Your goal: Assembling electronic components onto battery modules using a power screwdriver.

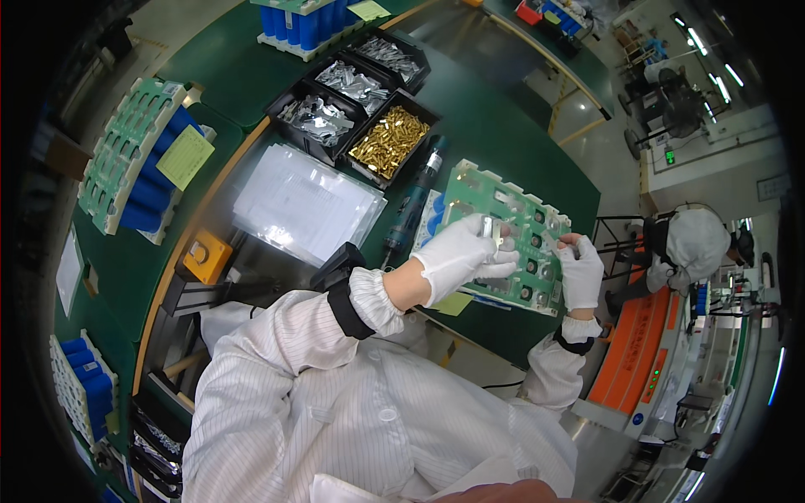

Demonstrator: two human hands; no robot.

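A battery pack (479, 186) with a pale green top plate and blue cells lies in front of me on the green bench. Round cell ends and several metal strips show through the slots of its plate. My left hand (463, 256), in a white glove, is closed over the pack's left part. Between its thumb and fingers are small shiny metal tabs (495, 231). My right hand (580, 272), gloved with bare fingertips, is at the pack's right edge. Its fingers are bent together there; whatever they pinch is too small to make out.
A power screwdriver (411, 207) lies left of the pack. Beyond it stand black bins of metal tabs (318, 119) and a bin of brass-coloured fasteners (390, 141). Sheets in clear sleeves (307, 201) lie nearer. Other blue-cell packs (134, 159) stand left. A person (694, 243) works at right.
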